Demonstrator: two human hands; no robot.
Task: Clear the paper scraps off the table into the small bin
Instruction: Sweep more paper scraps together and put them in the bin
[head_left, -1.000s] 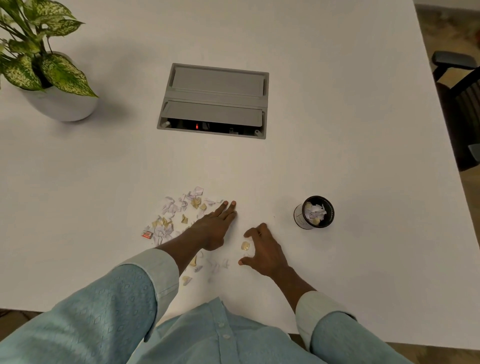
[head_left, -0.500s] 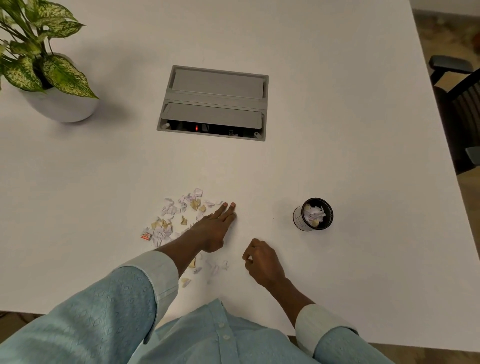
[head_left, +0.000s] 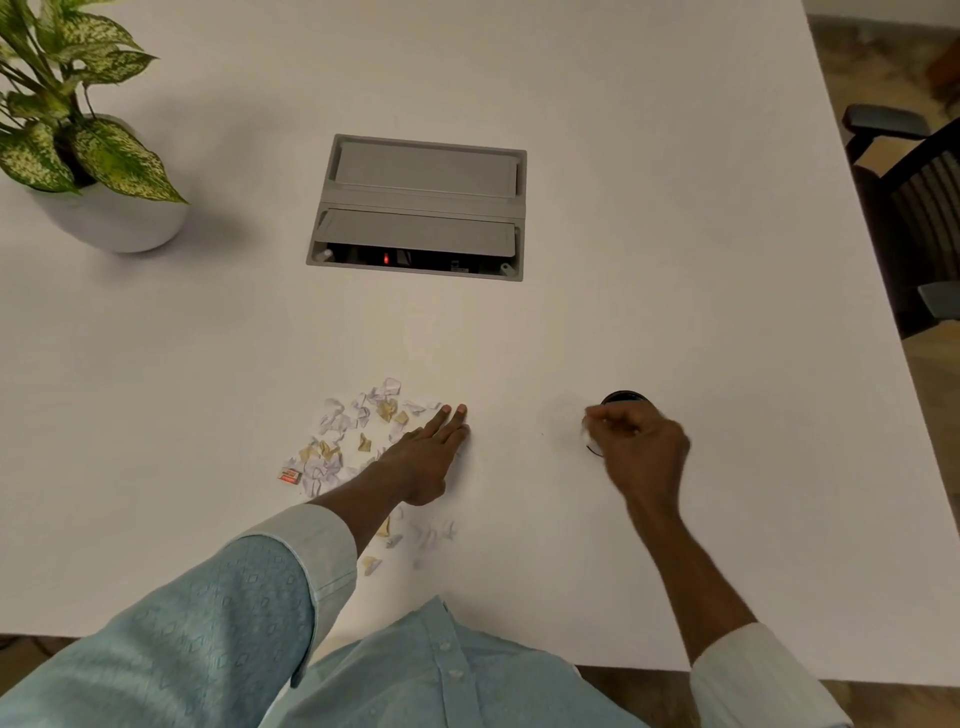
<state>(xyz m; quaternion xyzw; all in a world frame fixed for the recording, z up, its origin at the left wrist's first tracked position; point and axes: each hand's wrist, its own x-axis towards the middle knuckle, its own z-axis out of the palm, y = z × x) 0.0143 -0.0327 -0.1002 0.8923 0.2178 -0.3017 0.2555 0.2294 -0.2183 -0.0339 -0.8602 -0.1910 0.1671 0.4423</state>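
A scatter of white, tan and lilac paper scraps (head_left: 353, 431) lies on the white table (head_left: 675, 260), with a few more scraps (head_left: 415, 535) nearer me. My left hand (head_left: 423, 457) rests flat on the table at the right edge of the scatter, fingers stretched out together. My right hand (head_left: 641, 447) hovers with its fingers pinched together right over the small black bin (head_left: 623, 399), hiding most of it. Whatever the pinched fingers hold is hidden.
A grey cable box (head_left: 418, 208) is set into the table's middle. A potted plant (head_left: 78, 171) in a white pot stands at the far left. A dark office chair (head_left: 914, 208) sits past the table's right edge.
My right hand closed on a tan scrap near the front of the table, then swung right and forward to above the bin. My left hand has stayed put.
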